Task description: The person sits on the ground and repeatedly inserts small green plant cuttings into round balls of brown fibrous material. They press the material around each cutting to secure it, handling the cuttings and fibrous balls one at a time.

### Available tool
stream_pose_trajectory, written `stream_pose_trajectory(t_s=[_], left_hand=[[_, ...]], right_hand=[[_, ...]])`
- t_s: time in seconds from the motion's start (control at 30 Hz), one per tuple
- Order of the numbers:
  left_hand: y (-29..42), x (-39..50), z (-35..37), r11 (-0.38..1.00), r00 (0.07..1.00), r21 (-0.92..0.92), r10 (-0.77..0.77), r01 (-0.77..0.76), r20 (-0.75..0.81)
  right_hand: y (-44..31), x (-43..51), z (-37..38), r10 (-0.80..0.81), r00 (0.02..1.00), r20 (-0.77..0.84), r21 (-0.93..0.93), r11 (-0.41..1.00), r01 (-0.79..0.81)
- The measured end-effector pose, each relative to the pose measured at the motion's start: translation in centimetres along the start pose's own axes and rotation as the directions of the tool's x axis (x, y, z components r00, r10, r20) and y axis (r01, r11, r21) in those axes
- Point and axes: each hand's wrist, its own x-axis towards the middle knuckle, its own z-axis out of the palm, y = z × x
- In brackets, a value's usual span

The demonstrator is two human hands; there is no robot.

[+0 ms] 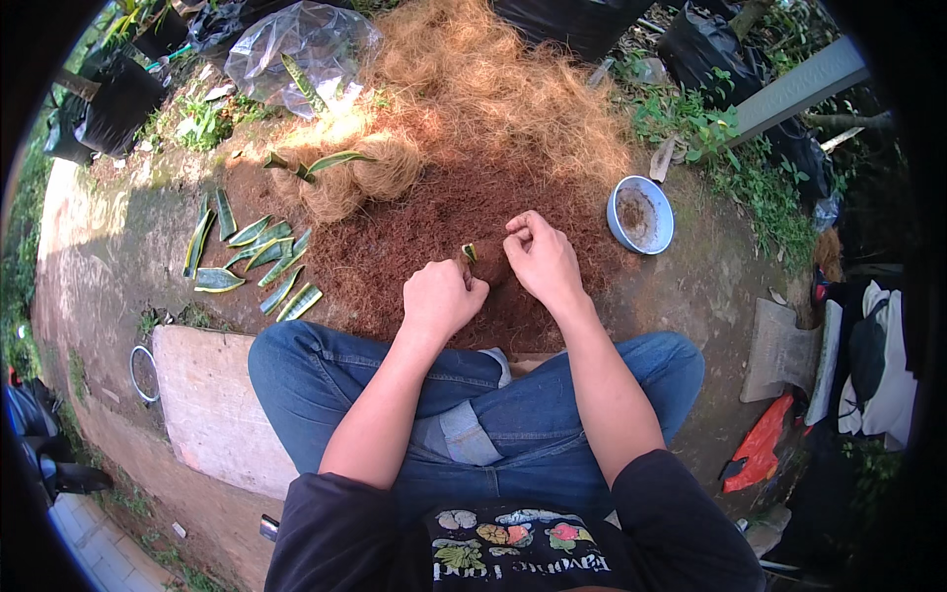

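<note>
My left hand (442,297) is curled around the near side of a dark brown coir ball (488,272). From the top of this ball pokes a short, yellow-edged snake plant leaf cutting (469,254). To the right, my right hand (544,259) is raised just off the ball, its fingers bent in toward the thumb; whether it pinches a thin strand cannot be made out. Loose brown coir peat (414,229) spreads under and beyond both hands. Several cut snake plant leaves (274,251) lie on the ground at the left.
Fibre-wrapped balls (388,166) with leaves stand beyond the peat, before a heap of coconut fibre (488,81). A blue-rimmed bowl (615,222) with brown residue sits at right. Clear plastic (296,44) lies at back left. A board (214,399) extends beside my left knee.
</note>
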Motion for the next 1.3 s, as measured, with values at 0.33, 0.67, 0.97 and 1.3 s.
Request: stream_pose_trajectory(t_s=[0.33,0.67,0.97,1.3], left_hand=[[-2.8,1.3,-2.6,0.992,0.982,-0.117,0.028,-0.05,-0.187],[-3.4,2.2,-1.4,0.911,0.932,-0.226,0.302,-0.344,-0.202],[-3.8,3.4,-0.4,0.875,0.903,-0.234,0.386,-0.423,-0.187],[-4.0,3.9,0.3,0.883,0.905,-0.211,0.386,-0.419,-0.182]], right_hand=[[0.0,-0.3,-1.2,0.175,0.95,0.257,-0.269,0.958,-0.103],[0.2,0.2,-0.8,0.169,0.97,0.177,-0.189,0.973,-0.135],[-0.8,-0.8,-0.5,-0.005,0.956,0.294,-0.106,0.994,0.037],[-1.1,-1.4,1.2,-0.132,0.959,0.251,-0.204,0.961,0.186]])
